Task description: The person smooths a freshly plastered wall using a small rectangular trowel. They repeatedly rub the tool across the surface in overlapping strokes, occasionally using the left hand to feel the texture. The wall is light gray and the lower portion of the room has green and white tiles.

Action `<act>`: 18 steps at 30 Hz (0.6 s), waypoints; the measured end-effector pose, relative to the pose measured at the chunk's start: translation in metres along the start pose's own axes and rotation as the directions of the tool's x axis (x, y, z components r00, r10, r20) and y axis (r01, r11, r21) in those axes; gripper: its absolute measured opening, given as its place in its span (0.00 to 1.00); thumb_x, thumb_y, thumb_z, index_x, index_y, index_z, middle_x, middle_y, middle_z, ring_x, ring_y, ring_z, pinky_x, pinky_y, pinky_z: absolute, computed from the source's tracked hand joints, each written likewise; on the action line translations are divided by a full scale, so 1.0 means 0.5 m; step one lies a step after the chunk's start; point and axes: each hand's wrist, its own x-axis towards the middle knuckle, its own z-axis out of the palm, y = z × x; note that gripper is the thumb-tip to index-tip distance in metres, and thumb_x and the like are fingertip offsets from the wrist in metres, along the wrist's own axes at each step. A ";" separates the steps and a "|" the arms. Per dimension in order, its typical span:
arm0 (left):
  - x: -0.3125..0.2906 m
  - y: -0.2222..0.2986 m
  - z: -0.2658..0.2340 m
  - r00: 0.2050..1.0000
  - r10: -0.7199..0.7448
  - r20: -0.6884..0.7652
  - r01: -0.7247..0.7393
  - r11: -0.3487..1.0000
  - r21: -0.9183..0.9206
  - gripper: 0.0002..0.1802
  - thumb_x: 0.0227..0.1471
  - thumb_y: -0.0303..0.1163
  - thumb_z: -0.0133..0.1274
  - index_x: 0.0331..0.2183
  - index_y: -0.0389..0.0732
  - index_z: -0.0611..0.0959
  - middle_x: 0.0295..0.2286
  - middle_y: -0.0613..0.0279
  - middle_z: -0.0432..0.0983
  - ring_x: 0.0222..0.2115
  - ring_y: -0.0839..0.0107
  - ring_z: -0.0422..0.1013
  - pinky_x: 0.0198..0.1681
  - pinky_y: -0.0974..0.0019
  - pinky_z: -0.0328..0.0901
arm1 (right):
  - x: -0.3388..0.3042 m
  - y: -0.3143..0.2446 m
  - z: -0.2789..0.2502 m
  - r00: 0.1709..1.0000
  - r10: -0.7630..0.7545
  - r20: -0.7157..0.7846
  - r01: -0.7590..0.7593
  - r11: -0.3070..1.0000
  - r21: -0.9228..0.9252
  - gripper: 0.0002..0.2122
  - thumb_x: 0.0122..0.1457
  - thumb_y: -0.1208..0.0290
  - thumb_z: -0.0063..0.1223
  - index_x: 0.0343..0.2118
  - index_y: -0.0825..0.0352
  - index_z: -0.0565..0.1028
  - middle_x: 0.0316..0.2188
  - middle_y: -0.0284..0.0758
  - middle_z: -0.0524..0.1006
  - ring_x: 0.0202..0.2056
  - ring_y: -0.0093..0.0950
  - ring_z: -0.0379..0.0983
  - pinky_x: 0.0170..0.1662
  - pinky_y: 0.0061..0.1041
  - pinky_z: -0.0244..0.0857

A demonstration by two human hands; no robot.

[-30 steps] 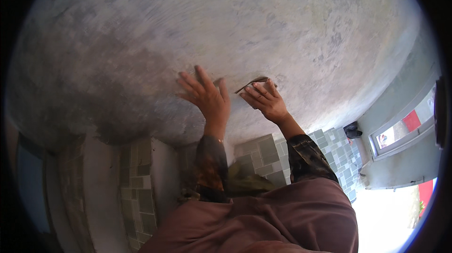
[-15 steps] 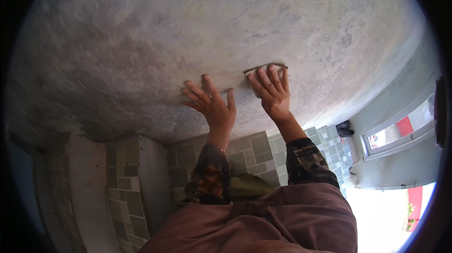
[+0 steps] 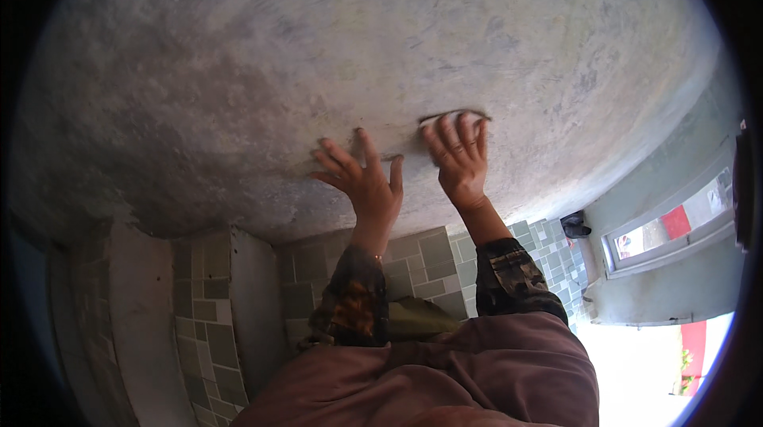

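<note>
A mottled grey plaster wall [image 3: 524, 38] rises in front of me. My right hand [image 3: 459, 161] lies pressed against it, its fingers over what looks like a folded piece of sandpaper [image 3: 451, 118]. The piece's pale back shows between the fingertips, and a dark edge runs along its top; my palm hides the rest. To the left, my left hand [image 3: 364, 179] rests on the same wall with its fingers spread and nothing in them.
Below the wall is a floor of grey-green patchwork tiles [image 3: 421, 256]. Pale steps or ledges [image 3: 258, 292] stand at the lower left. A framed window [image 3: 668, 228] is at the right, with a dark object [image 3: 575, 225] near it. Olive cloth [image 3: 421, 317] shows below my arms.
My right hand and the sandpaper have shifted slightly on the wall, and less of the pale back shows. My left hand stays spread on the wall. The whole view has moved a little.
</note>
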 end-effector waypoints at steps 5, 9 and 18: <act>0.001 -0.009 -0.005 0.999 0.021 0.029 -0.021 1.000 0.007 0.43 0.56 0.57 0.46 0.63 0.44 0.53 0.61 0.27 0.24 0.60 0.25 0.22 0.49 0.16 0.27 | -0.024 0.018 0.003 0.950 -0.292 -0.107 0.295 0.955 0.017 0.20 0.57 0.76 0.45 0.51 0.49 0.76 0.57 0.30 0.69 0.63 0.33 0.56 0.65 0.52 0.43; 0.002 -0.007 -0.005 0.999 0.012 0.039 -0.011 1.000 -0.011 0.44 0.55 0.57 0.48 0.63 0.43 0.53 0.61 0.28 0.24 0.60 0.25 0.21 0.49 0.15 0.27 | -0.042 0.024 0.016 1.000 -0.001 -0.004 0.001 1.000 -0.007 0.20 0.55 0.70 0.50 0.52 0.46 0.75 0.59 0.25 0.66 0.64 0.30 0.54 0.64 0.50 0.47; -0.008 -0.035 -0.014 0.986 0.109 0.128 -0.121 0.989 0.087 0.47 0.55 0.55 0.48 0.64 0.42 0.48 0.60 0.26 0.19 0.59 0.26 0.16 0.50 0.17 0.25 | -0.061 0.032 0.013 0.971 -0.236 0.019 0.236 0.972 -0.004 0.19 0.57 0.75 0.47 0.51 0.48 0.76 0.60 0.29 0.65 0.65 0.33 0.52 0.66 0.50 0.40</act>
